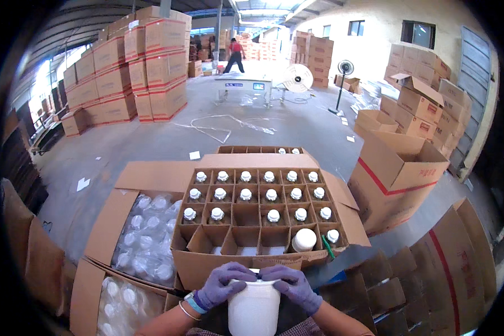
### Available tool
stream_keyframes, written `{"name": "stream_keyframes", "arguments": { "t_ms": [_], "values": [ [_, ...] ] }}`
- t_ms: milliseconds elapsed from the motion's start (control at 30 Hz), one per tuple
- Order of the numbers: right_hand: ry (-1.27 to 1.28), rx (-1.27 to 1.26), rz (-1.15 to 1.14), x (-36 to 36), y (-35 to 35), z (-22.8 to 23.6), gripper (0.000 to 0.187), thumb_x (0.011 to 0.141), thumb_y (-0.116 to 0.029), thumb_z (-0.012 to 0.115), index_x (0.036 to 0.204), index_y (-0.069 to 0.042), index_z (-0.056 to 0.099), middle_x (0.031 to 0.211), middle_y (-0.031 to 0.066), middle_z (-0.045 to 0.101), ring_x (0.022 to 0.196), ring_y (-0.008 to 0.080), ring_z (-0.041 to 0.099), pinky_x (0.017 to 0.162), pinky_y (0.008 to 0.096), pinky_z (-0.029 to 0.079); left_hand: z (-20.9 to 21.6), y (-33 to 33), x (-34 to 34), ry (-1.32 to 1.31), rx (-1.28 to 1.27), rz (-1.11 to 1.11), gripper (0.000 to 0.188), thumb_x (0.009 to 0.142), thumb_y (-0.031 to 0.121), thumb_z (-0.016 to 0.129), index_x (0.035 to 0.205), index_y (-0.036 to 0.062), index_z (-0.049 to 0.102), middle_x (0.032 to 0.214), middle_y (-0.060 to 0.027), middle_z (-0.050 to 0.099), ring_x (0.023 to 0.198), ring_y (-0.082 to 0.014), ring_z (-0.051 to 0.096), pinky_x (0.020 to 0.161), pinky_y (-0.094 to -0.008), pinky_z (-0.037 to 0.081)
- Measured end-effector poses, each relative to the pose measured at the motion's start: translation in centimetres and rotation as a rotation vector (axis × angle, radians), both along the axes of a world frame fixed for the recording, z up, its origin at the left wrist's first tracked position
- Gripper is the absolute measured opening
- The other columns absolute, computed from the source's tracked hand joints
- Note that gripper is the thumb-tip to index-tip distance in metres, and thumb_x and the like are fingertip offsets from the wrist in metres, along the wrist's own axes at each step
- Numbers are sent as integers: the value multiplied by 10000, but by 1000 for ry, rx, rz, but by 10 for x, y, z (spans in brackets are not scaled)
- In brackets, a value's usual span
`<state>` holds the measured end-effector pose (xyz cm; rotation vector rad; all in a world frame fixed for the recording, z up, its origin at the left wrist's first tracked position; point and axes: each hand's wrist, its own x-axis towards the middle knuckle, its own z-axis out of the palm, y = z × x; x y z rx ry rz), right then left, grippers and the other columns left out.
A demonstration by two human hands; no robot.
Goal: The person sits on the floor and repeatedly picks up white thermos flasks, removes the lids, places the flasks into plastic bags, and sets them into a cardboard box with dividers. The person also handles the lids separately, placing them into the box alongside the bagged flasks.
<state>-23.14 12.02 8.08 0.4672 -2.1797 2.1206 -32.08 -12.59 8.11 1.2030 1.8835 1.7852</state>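
Observation:
A white plastic bottle (253, 311) stands upright close to my body at the bottom centre. Both hands wear purple gloves and grip its top. My left hand (223, 284) wraps the cap from the left, and my right hand (293, 287) covers it from the right. Just beyond them is an open cardboard box (207, 267) with a divider grid, most cells filled with white-capped bottles (270, 195). The near row's left cells are empty, and one larger white cap (304, 239) sits in that row.
A box of clear bagged bottles (145, 238) lies at my left, another (120, 305) below it. Open cartons (395, 179) stand at right, flattened cardboard (459, 269) beside me. Stacked cartons (134, 73), a table machine (246, 87), a fan (344, 70) and a person (235, 55) are far off.

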Motion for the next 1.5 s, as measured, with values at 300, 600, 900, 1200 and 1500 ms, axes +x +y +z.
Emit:
{"name": "stream_keyframes", "arguments": {
  "t_ms": [300,600,900,1200,1500],
  "values": [
    [284,366,10,-7,20,4,241,896,-164,683,1100,-59,756,1147,68,723,1149,282,635,1133,480,391,-1,2,-4,-9,23,-96,304,938,274,641,1122,66,765,1149,-142,697,1084,-277,640,1002,-413,476],
    [-66,-141,-134,22,-21,-28,356,1033,-252,482,1025,9,724,1192,178,693,1259,321,583,1140,433,384,14,-8,34,283,-135,45,478,888,505,649,1111,97,758,1117,-136,711,1049,-318,653,924,-436,485],
    [-352,-283,-151,10,-27,-14,404,1038,-287,423,1069,10,694,1278,185,671,1390,308,472,1196,400,299,51,23,69,504,-370,247,412,904,431,643,1118,81,680,1054,-132,697,985,-363,649,909,-472,480],
    [239,282,-167,25,-36,37,526,987,-413,508,1349,-39,586,1346,208,577,1297,371,493,1159,471,303,7,-3,2,-220,-167,-43,528,1066,400,348,1196,-3,664,1222,-157,681,1176,-240,622,1060,-371,448],
    [-57,-34,-218,27,-46,-18,230,923,-145,592,1038,-30,755,1193,138,696,1260,297,569,1132,446,384,-25,-4,38,-311,120,177,594,1070,460,313,1076,-32,646,1097,-167,672,1109,-270,605,1029,-406,441]
  ]
}}
